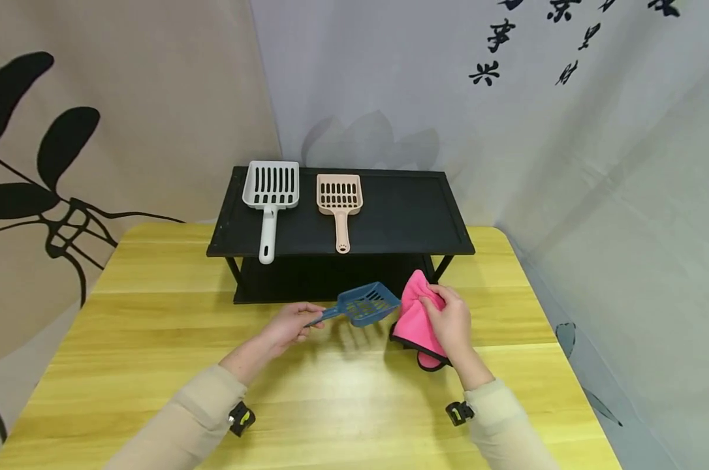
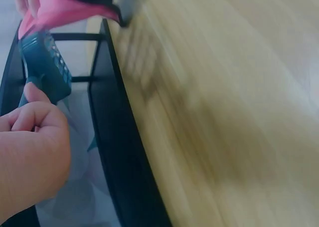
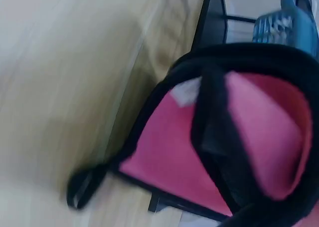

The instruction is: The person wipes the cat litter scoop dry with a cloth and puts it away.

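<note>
My left hand (image 1: 293,326) grips the handle of a blue slotted litter scoop (image 1: 369,304), its head pointing right, held up over the table with a slotted shadow below. In my right hand (image 1: 452,321) is a bunched pink cloth (image 1: 418,314) with black edging, pinched between thumb and fingers right at the scoop's front edge. The left wrist view shows the thumb lying along the scoop handle (image 2: 31,85). Up close in the right wrist view, the folded cloth (image 3: 174,147) with a black loop (image 3: 84,187) hides most of the right hand.
Behind the hands stands a black two-tier rack (image 1: 407,215) on the wooden table (image 1: 343,405). A white litter scoop (image 1: 270,196) and a beige litter scoop (image 1: 340,199) lie on its top shelf, handles toward me. Fabric with black lettering hangs behind.
</note>
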### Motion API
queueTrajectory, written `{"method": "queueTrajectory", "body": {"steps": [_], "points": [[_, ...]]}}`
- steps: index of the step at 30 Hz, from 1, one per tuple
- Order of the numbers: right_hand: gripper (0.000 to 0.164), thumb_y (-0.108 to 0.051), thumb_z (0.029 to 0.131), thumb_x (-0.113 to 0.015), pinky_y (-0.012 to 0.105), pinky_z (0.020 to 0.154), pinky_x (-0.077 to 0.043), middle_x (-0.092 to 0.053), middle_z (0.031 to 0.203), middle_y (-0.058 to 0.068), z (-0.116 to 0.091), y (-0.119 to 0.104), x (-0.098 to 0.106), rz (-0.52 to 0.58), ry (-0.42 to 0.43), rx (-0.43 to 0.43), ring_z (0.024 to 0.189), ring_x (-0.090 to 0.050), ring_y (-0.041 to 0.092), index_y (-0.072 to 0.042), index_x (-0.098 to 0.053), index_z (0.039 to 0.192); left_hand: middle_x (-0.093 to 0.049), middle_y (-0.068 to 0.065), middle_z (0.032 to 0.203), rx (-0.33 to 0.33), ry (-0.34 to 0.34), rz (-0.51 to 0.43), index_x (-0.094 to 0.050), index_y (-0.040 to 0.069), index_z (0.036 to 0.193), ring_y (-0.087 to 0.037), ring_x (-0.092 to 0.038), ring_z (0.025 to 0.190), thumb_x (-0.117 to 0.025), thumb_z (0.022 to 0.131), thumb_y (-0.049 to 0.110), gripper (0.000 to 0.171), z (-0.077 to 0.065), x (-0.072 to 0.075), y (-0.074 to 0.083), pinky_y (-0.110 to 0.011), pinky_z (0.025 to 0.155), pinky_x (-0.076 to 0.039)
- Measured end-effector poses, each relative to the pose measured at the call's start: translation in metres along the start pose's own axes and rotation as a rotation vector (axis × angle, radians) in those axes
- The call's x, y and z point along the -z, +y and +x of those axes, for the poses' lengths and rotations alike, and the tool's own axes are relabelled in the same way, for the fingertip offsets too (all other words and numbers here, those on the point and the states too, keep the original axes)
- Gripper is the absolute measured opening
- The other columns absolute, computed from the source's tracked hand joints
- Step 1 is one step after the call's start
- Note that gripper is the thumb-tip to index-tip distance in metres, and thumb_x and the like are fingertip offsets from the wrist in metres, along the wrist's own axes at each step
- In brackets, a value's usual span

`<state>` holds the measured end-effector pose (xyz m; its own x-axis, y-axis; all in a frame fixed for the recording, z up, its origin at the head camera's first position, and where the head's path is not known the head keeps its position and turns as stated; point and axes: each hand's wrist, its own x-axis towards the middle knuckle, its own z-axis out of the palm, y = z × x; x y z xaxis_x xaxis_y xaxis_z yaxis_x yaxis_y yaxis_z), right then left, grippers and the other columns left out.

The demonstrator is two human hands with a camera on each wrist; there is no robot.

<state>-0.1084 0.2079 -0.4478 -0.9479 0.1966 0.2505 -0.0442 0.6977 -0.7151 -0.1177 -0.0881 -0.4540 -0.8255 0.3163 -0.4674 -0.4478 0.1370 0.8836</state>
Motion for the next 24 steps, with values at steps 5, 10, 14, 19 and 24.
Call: {"method": "queueTrajectory", "body": {"steps": [5,10,14,19,24], "points": [[0.026,-0.01,0.083,-0.07,0.043,0.082,-0.053,-0.067,0.103,0.018,0.003,0.009,0.009,0.0,-0.036,-0.002,0.094,-0.064,0.03,-0.001,-0.068,0.107,-0.066,0.003,0.075,-0.094,0.021,0.112,-0.056,-0.006,0.119,-0.006,-0.034,0.052,-0.049,0.096,0.009,0.028,0.003,0.007,-0.001,-0.018,0.05,-0.03],[0.024,-0.008,0.083,-0.07,0.043,0.082,-0.053,-0.067,0.103,0.018,0.008,0.006,0.015,-0.003,-0.05,0.067,0.095,-0.064,0.03,0.0,-0.068,0.106,-0.068,-0.006,0.081,-0.226,-0.019,0.311,-0.063,-0.003,0.111,-0.009,-0.039,0.055,-0.054,0.094,0.008,0.022,0.003,0.012,0.001,-0.022,0.052,-0.036],[0.022,-0.006,0.082,-0.07,0.043,0.082,-0.053,-0.068,0.103,0.016,0.011,0.0,0.017,-0.041,-0.076,0.162,0.095,-0.064,0.031,-0.002,-0.07,0.104,-0.067,-0.013,0.091,-0.36,-0.065,0.492,-0.069,0.001,0.102,-0.011,-0.051,0.072,-0.058,0.092,0.008,0.017,0.002,0.012,0.004,-0.026,0.066,-0.045],[0.022,-0.007,0.082,-0.07,0.042,0.08,-0.053,-0.068,0.099,0.012,0.016,-0.013,0.014,-0.106,-0.166,0.241,0.092,-0.064,0.028,-0.006,-0.07,0.104,-0.068,-0.01,0.094,-0.468,-0.177,0.587,-0.07,0.003,0.099,-0.01,-0.052,0.077,-0.059,0.091,0.009,0.015,0.001,0.008,0.009,-0.022,0.07,-0.045],[0.02,-0.008,0.085,-0.067,0.041,0.083,-0.052,-0.067,0.1,0.009,0.019,-0.024,0.008,-0.098,-0.343,0.27,0.093,-0.064,0.025,-0.007,-0.07,0.105,-0.07,-0.008,0.097,-0.51,-0.236,0.625,-0.071,0.006,0.095,-0.005,-0.053,0.076,-0.059,0.091,0.01,0.013,0.003,0.001,0.012,-0.019,0.07,-0.045]]}}
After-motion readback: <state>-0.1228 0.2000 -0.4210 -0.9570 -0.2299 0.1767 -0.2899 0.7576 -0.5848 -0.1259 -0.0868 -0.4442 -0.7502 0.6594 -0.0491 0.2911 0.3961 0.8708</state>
